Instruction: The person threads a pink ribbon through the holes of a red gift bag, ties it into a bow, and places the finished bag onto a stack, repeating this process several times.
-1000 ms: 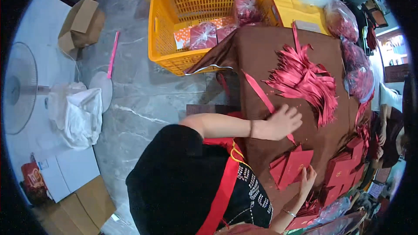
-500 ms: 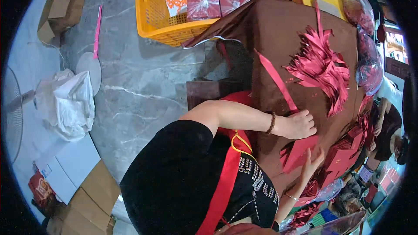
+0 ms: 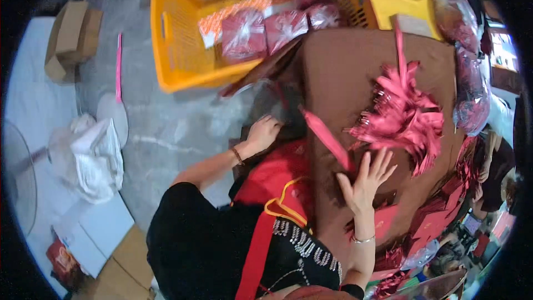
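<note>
My left hand (image 3: 263,134), with a beaded bracelet at its wrist, is beside the table's left edge, above a dark box-like shape. Its fingers look curled, and whatever they hold, if anything, is hidden. My right hand (image 3: 366,180) is spread open over the brown-covered table (image 3: 344,66), a thin bangle on its wrist. A flat red strip (image 3: 327,139) lies just beyond its thumb, reaching the table's left edge. Beyond the fingertips a tousled heap of shiny red strips (image 3: 400,116) spreads out. A flat red piece (image 3: 385,219) lies by the right wrist, partly covered.
A yellow plastic crate (image 3: 166,78) holding red wrapped packs stands past the table's far left corner. Stacked red pieces (image 3: 433,214) and another person (image 3: 494,172) are at right. Cardboard boxes (image 3: 75,33) and a white plastic bag (image 3: 91,155) are on the left.
My left hand has moved left from the red piece to beside the table edge. My right hand has left that piece, moved farther forward and spread its fingers. The view has shifted.
</note>
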Demonstrator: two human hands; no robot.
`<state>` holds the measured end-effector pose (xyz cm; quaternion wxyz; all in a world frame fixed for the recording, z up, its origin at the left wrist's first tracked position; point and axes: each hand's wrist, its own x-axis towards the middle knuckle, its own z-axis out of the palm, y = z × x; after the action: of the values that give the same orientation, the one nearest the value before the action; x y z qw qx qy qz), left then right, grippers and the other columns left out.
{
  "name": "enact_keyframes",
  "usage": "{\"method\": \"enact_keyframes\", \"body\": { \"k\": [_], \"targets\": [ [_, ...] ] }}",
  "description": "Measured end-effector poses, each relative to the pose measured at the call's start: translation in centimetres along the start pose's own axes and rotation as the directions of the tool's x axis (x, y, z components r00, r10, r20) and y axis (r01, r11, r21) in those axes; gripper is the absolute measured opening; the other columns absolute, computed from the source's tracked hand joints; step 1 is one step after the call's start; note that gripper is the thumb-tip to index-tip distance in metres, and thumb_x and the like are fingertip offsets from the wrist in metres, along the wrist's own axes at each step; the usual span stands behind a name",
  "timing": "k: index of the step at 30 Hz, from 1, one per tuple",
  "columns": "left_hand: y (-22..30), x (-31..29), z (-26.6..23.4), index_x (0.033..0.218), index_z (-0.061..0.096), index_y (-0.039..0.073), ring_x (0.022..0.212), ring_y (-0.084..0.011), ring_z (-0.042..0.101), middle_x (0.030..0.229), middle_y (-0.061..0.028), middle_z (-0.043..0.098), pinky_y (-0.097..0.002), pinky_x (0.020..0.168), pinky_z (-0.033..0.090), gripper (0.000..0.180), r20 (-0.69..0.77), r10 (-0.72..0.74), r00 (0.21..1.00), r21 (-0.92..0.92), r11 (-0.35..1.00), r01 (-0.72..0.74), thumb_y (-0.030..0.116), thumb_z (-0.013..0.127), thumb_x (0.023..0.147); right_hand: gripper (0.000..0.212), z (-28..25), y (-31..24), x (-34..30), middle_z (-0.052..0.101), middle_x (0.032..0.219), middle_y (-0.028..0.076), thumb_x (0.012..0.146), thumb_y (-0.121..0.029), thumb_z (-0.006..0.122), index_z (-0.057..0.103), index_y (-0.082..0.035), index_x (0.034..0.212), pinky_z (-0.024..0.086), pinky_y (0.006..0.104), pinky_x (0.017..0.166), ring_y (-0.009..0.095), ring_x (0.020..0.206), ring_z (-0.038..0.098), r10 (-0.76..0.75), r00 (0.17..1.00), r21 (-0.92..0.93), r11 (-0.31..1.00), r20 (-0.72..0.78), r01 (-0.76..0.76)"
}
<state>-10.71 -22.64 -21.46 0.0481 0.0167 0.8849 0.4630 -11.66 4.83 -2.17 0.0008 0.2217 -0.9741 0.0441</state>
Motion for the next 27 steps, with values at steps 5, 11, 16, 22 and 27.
{"method": "enact_keyframes", "body": {
  "k": [5,11,16,22,27],
  "targets": [
    [-11.9,3.6,11.5,0.098,0.063,0.008,0.078,-0.0310,0.062,0.084,-0.0130,0.063,-0.0448,0.067,0.050,0.022,0.248,0.002,0.969,0.319,0.944,-0.083,0.015,0.049,0.083,0.087,1.1,0.0,1.9,0.016,0.146,0.025,0.076,-0.068,0.048,0.032,-0.009,0.138,0.000,0.0653,0.103,0.047,0.135,0.010,0.051,0.998,0.039,0.998,0.049,-0.053],
    [-8.6,8.2,16.7,0.094,0.063,0.008,0.077,-0.0296,0.062,0.081,-0.0121,0.063,-0.0435,0.065,0.050,0.019,0.354,0.210,0.911,0.067,0.966,-0.249,0.015,0.049,0.083,0.069,1.3,0.1,1.7,0.017,0.147,0.024,0.074,-0.071,0.048,0.057,-0.009,0.104,0.002,0.0695,0.101,0.051,0.133,0.010,0.065,0.981,0.048,0.996,0.180,-0.075],
    [-6.8,8.9,21.4,0.090,0.062,0.007,0.076,-0.0282,0.062,0.079,-0.0111,0.063,-0.0422,0.063,0.050,0.016,0.360,0.331,0.872,-0.150,0.943,-0.296,0.016,0.050,0.083,0.066,1.7,0.2,0.6,0.014,0.148,0.020,0.071,-0.072,0.052,0.055,-0.027,0.119,0.001,0.0747,0.096,0.049,0.135,0.005,0.139,0.970,0.094,0.983,0.202,-0.160],
    [-6.4,2.8,23.0,0.085,0.062,0.007,0.074,-0.0265,0.062,0.076,-0.0099,0.062,-0.0407,0.061,0.050,0.014,0.438,0.451,0.777,-0.372,0.878,-0.300,0.017,0.051,0.083,0.065,2.5,0.1,-1.3,0.011,0.150,0.015,0.070,-0.073,0.052,0.050,-0.039,0.125,-0.004,0.0682,0.102,0.047,0.136,0.001,0.111,0.977,0.135,0.981,0.181,-0.137],
    [-8.1,0.0,19.3,0.081,0.061,0.007,0.073,-0.0251,0.062,0.074,-0.0090,0.062,-0.0394,0.059,0.050,0.014,0.453,0.495,0.741,-0.431,0.850,-0.304,0.017,0.052,0.083,0.070,1.9,0.0,-2.5,0.009,0.152,0.012,0.064,-0.074,0.056,0.047,-0.043,0.127,-0.007,0.0647,0.104,0.046,0.136,0.002,0.159,0.949,0.098,0.977,0.271,-0.191]
  ]
}}
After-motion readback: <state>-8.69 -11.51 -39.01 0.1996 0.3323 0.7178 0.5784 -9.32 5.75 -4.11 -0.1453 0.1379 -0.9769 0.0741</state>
